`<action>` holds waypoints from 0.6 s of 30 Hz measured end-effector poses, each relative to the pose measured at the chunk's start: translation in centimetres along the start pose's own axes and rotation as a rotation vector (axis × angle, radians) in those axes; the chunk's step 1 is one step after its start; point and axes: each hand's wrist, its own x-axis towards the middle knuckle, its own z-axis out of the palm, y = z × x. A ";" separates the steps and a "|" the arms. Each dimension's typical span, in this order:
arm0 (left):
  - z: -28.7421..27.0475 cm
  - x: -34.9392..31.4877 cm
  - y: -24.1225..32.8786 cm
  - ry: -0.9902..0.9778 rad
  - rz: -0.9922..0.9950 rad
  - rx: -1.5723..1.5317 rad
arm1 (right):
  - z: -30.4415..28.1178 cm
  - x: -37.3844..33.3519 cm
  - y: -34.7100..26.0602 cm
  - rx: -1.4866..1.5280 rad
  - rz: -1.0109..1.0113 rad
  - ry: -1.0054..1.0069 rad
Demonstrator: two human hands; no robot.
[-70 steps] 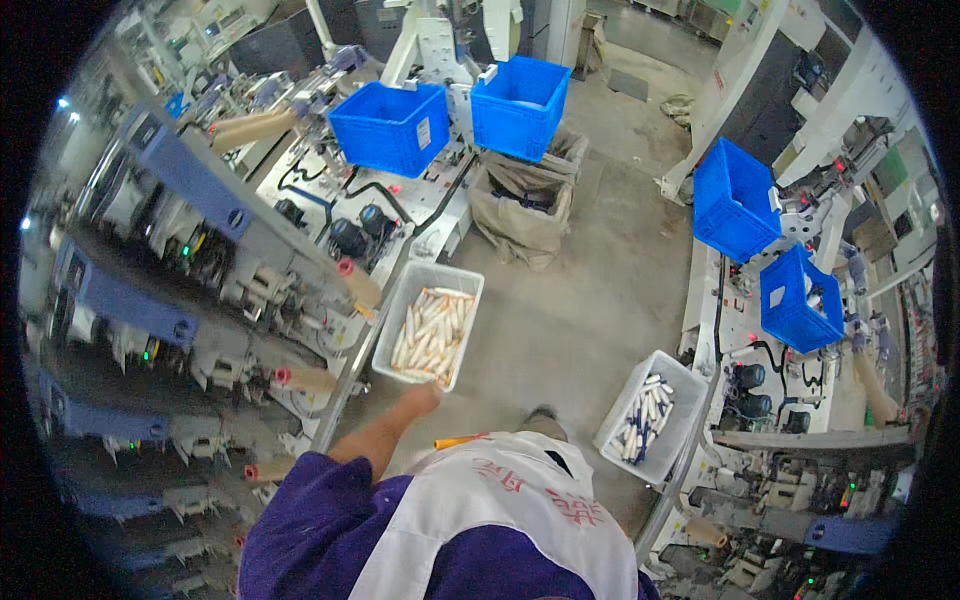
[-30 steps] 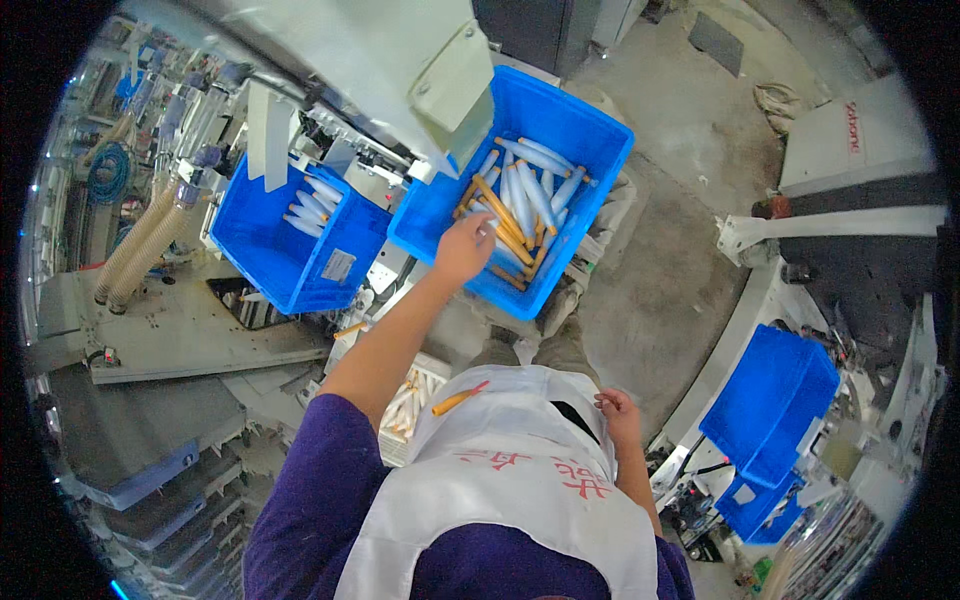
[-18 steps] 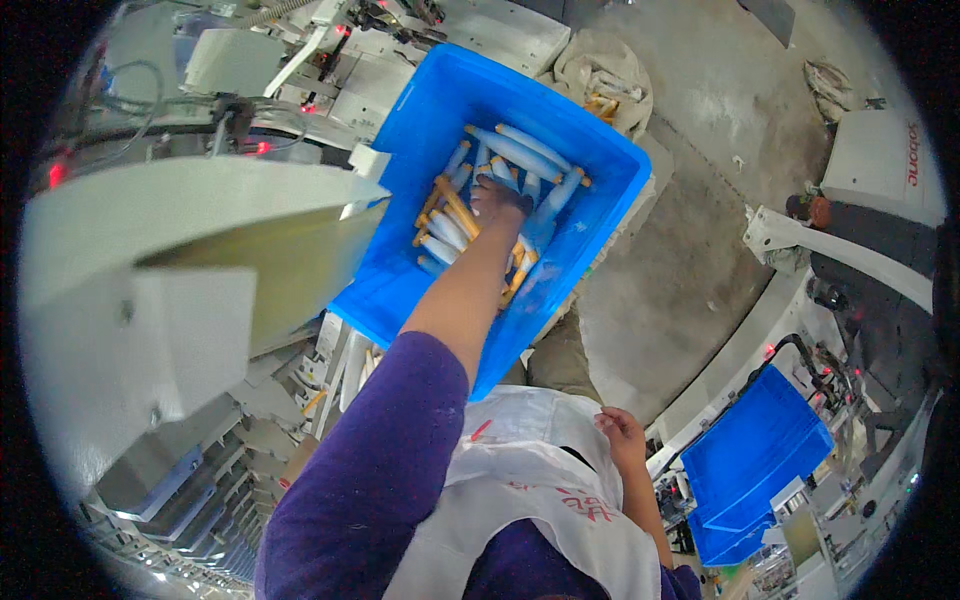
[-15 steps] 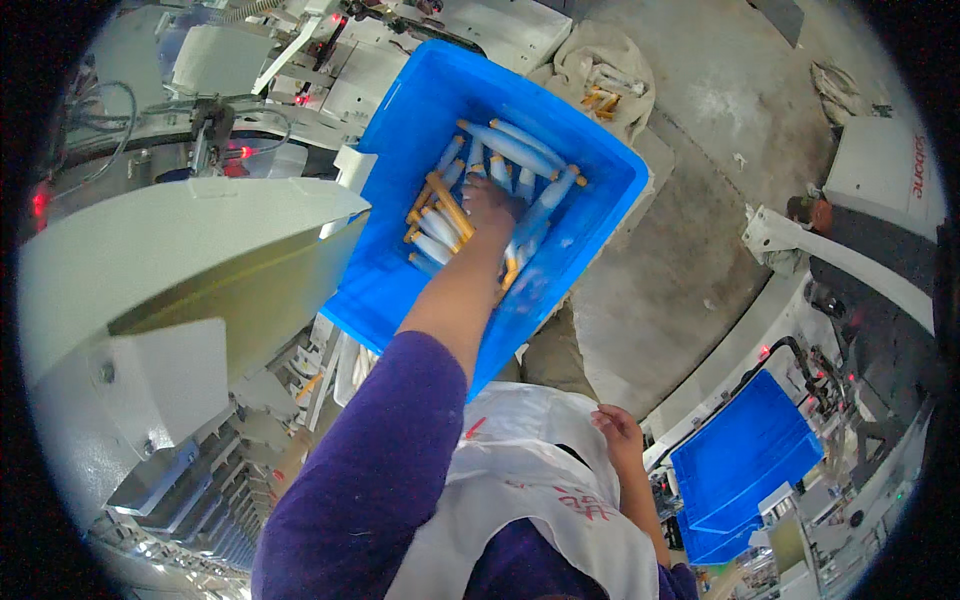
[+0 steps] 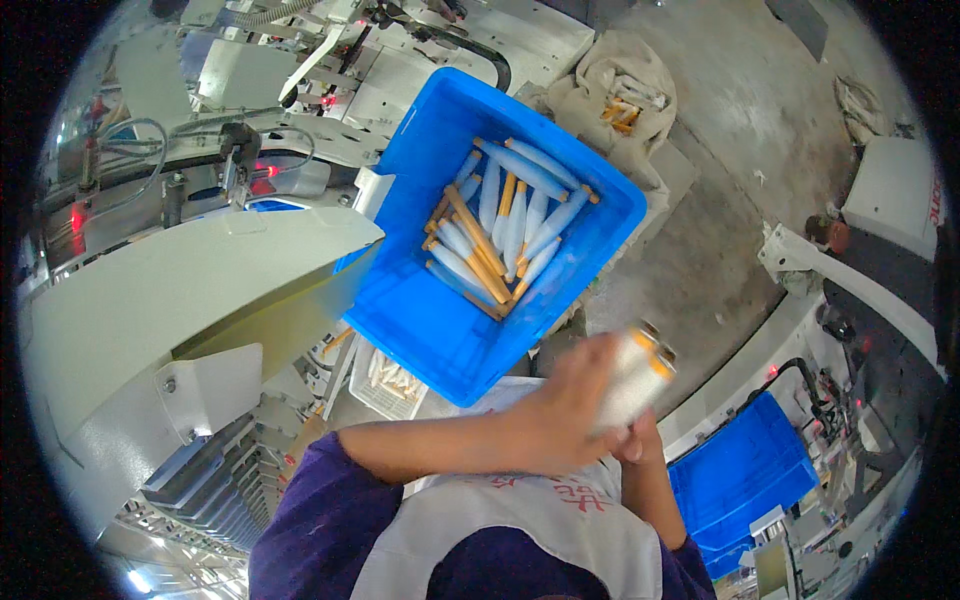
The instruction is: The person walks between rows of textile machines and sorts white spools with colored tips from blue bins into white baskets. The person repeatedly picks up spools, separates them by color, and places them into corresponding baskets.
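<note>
My left hand (image 5: 568, 405), smeared by motion, wraps around yarn bobbins (image 5: 632, 385) wound in white on orange tubes. Two tube ends seem to show at their top, held tilted in front of my apron. At their lower end, the curled fingers of my right hand (image 5: 643, 440) close on them. Ahead of my hands stands a blue plastic bin (image 5: 400, 305). Inside it lie several pale blue-white yarn bobbins (image 5: 525, 170) and a few mostly bare orange tubes (image 5: 474, 232), heaped toward the far and right side.
A white machine cover (image 5: 190, 265) borders the bin on the left. Below the bin, a white basket (image 5: 385, 395) holds white pieces. Beyond it, a cloth sack (image 5: 650, 75) contains orange and white tubes. Another blue bin (image 5: 745, 480) sits right, near a white machine frame (image 5: 850, 270).
My left hand has come out of the blue bin with yarn bobbins and swung right toward my body. My right hand has met it there. The view has shifted slightly.
</note>
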 end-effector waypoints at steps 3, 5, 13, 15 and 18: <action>0.7 0.3 -1.4 0.201 0.337 0.080 | -0.3 -0.4 -0.7 0.037 0.011 0.176; 0.0 1.6 -5.9 0.482 0.218 0.297 | -1.1 -0.7 -0.8 0.309 0.002 0.040; -2.1 17.8 -28.3 0.427 -0.608 0.551 | -2.4 -3.6 1.6 0.225 0.084 0.224; -1.5 20.3 -29.6 0.361 -0.664 0.596 | -2.4 -4.0 2.1 0.242 0.101 0.243; -1.4 21.2 -28.9 0.327 -0.698 0.562 | -2.1 -4.6 2.1 0.192 0.049 0.291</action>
